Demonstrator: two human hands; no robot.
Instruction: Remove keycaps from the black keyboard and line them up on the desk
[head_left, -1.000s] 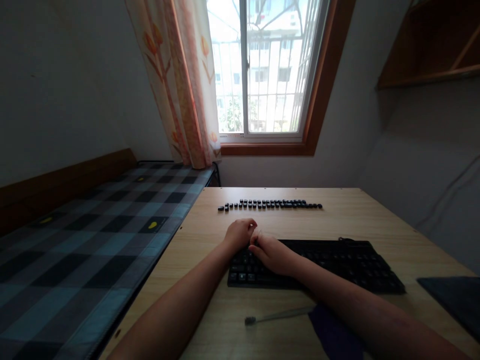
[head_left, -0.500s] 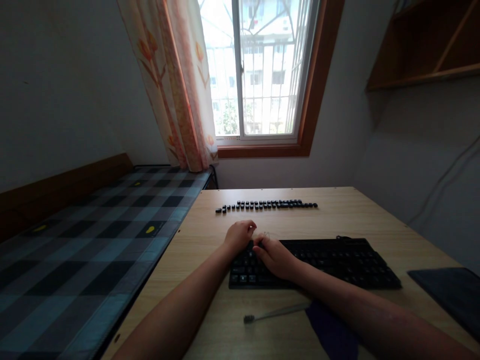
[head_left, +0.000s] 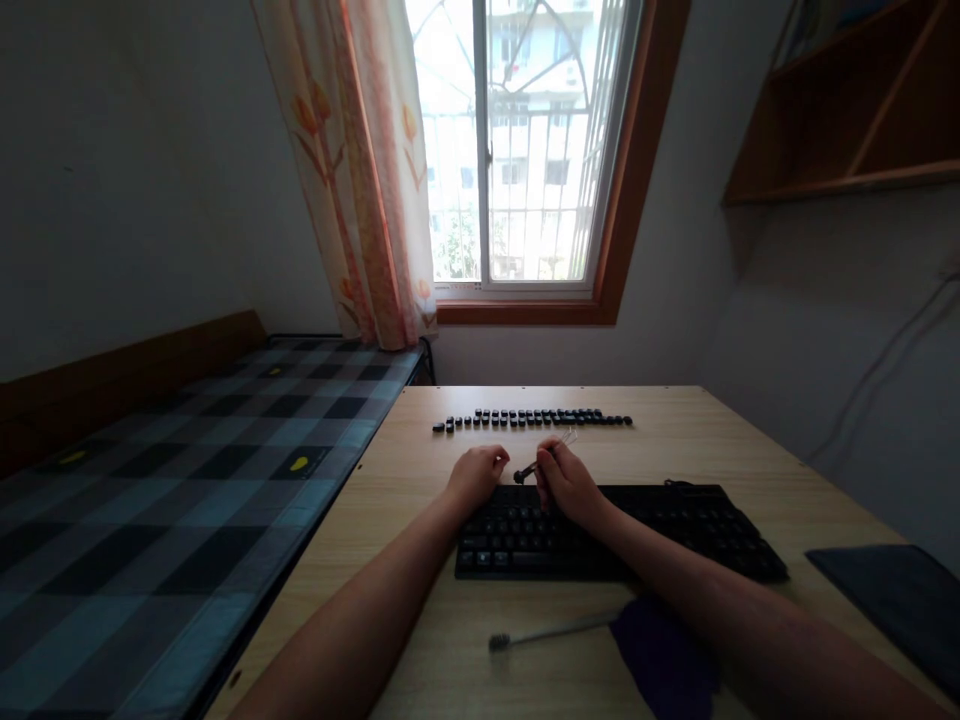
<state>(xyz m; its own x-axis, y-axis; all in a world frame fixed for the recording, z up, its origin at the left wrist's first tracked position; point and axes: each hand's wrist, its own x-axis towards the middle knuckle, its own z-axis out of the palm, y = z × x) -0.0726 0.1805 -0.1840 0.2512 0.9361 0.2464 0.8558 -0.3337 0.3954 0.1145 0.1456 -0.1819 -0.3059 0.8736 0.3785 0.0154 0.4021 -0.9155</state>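
Observation:
My right hand (head_left: 568, 482) is closed round a keycap puller (head_left: 529, 470), above the upper part of a black keyboard (head_left: 540, 570). Thin wire loops stick out past the fingers on the far side, and the dark end points left. At the keyboard's upper left corner rests my left hand (head_left: 478, 474), its fingers curled in and the fingertips close together. Whatever they hold, if anything, is too small to make out. Beyond both hands, loose black keycaps (head_left: 525, 420) lie in rows on the wooden table (head_left: 405, 560).
Nearest me lie a thin-handled brush (head_left: 555, 630) and a purple cloth (head_left: 664, 655), partly under my right forearm. A dark flat mat (head_left: 885, 585) sits at the table's right edge. Left of the table is a bed with a checked cover (head_left: 187, 500).
My right hand has lifted and moved slightly right, away from my left hand. The puller's dark end now shows between them. My left hand has hardly moved; the view has tilted a little.

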